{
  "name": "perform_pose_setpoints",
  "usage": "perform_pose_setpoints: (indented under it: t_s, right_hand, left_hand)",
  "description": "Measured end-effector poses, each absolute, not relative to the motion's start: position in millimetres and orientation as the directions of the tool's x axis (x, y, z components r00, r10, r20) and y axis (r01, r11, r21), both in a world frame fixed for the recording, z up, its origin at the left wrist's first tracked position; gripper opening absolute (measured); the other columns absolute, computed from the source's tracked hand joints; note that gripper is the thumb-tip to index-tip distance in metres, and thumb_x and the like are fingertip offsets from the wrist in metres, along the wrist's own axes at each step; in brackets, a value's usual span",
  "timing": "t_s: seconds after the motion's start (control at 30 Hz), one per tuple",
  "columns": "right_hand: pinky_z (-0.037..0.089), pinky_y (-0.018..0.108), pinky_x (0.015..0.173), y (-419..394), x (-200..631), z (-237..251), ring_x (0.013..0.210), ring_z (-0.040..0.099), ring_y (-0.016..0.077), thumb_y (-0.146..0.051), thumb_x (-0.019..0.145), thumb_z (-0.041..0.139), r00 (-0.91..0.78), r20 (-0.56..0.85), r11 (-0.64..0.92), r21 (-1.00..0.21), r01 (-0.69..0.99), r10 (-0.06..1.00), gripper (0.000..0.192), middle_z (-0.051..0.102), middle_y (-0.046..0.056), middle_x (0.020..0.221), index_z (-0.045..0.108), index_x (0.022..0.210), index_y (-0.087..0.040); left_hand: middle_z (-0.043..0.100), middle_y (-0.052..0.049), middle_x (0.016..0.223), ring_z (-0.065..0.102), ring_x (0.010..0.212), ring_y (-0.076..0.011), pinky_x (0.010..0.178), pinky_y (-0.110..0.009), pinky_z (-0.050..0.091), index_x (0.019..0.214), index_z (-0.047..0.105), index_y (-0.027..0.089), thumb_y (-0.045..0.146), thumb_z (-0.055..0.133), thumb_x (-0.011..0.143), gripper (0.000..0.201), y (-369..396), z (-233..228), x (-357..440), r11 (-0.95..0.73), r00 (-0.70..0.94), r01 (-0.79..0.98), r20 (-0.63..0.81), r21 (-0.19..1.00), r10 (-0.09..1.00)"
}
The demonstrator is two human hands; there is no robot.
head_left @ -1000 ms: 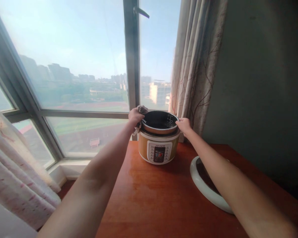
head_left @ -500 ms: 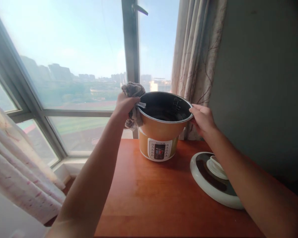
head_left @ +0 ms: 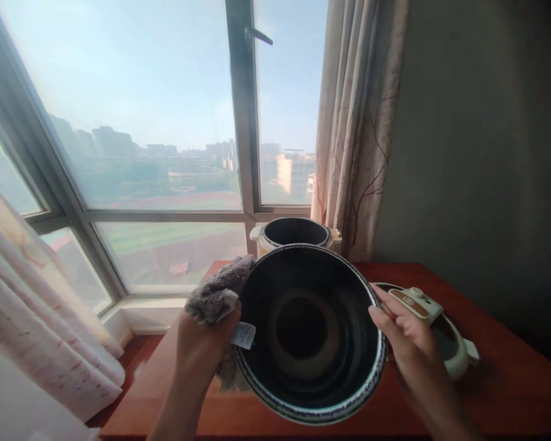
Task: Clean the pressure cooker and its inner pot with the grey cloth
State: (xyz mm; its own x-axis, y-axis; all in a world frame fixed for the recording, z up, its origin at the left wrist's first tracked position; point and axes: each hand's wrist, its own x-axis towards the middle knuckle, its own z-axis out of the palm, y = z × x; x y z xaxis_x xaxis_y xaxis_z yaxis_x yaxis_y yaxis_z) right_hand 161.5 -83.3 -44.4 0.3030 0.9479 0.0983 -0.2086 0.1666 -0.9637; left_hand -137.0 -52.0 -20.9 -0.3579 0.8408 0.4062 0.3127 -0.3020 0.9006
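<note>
bare table (head_left: 509, 392) lies open right of the right hand's fingers (head_left: 386, 318). just beyond those fingers, a lid (head_left: 445, 337) blocks the way. ahead of both hands' fingertips stands the cooker base (head_left: 296, 236), before window and curtain (head_left: 358, 135).

Inner pot (head_left: 310, 334) hides most of the cooker (head_left: 296, 236) and part of the lid (head_left: 445, 337). Cloth (head_left: 218, 294) covers left hand (head_left: 202, 349) fingers. Forearms cut off at bottom edge.

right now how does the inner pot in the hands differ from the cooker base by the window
The inner pot is held off the table, tilted with its dark inside facing the camera; the cooker base stands upright on the table. The pot fills more of the view; the base sits farther back. Both are round, open-topped and dark inside.
</note>
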Motion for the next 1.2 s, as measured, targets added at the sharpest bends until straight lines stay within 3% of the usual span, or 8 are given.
perform_pose_setpoints:
  t_s: [0.23, 0.4, 0.73, 1.0, 1.2]
  right_hand:
    - [0.047, 0.044, 0.105, -92, 155, -113, 0.120, 0.064, 0.0332, -0.054, 0.075, 0.079, 0.315, -0.049, 0.045, -0.958, -0.283, 0.948, 0.074, 0.072, 0.012, 0.124, 0.061, 0.138, -0.021]
    - [0.049, 0.044, 0.100, -88, 149, -127, 0.117, 0.065, 0.0331, -0.054, 0.077, 0.078, 0.291, -0.081, 0.023, -0.942, -0.336, 0.953, 0.071, 0.072, 0.012, 0.124, 0.062, 0.136, -0.019]
    - [0.054, 0.038, 0.088, -81, 150, -135, 0.108, 0.068, 0.0308, -0.050, 0.076, 0.079, 0.271, -0.120, 0.000, -0.913, -0.408, 0.955, 0.069, 0.074, 0.009, 0.117, 0.062, 0.136, -0.020]
    - [0.055, 0.040, 0.085, -73, 150, -136, 0.097, 0.071, 0.0307, -0.052, 0.073, 0.080, 0.317, -0.114, 0.015, -0.926, -0.378, 0.942, 0.067, 0.076, 0.010, 0.110, 0.066, 0.129, -0.018]
    - [0.054, 0.037, 0.087, -67, 145, -140, 0.102, 0.070, 0.0287, -0.052, 0.076, 0.077, 0.363, -0.074, 0.071, -0.926, -0.371, 0.929, 0.064, 0.076, 0.009, 0.111, 0.065, 0.128, -0.018]
  left_hand:
    - [0.078, -0.006, 0.095, 0.068, 0.107, -0.0318, 0.108, -0.050, 0.046, 0.089, 0.080, 0.022, 0.031, 0.071, 0.072, 0.021, -53, -55, -134, -0.262, -0.228, 0.315, 0.340, 0.912, 0.912]
    - [0.078, -0.008, 0.098, 0.069, 0.105, -0.0326, 0.108, -0.053, 0.046, 0.092, 0.080, 0.021, 0.028, 0.071, 0.072, 0.023, -42, -74, -136, -0.221, -0.222, 0.271, 0.284, 0.937, 0.933]
    - [0.077, -0.009, 0.111, 0.067, 0.114, -0.0325, 0.109, -0.053, 0.046, 0.103, 0.078, 0.020, 0.030, 0.068, 0.074, 0.032, -29, -84, -132, -0.264, -0.159, 0.310, 0.323, 0.914, 0.933]
    - [0.079, -0.006, 0.093, 0.071, 0.102, -0.0316, 0.104, -0.049, 0.051, 0.086, 0.079, 0.021, 0.034, 0.071, 0.074, 0.020, -24, -87, -133, -0.244, -0.199, 0.367, 0.332, 0.898, 0.922]
    - [0.079, -0.008, 0.098, 0.069, 0.109, -0.0337, 0.100, -0.043, 0.053, 0.087, 0.076, 0.019, 0.045, 0.076, 0.069, 0.032, -21, -75, -135, -0.208, -0.199, 0.287, 0.270, 0.935, 0.942]
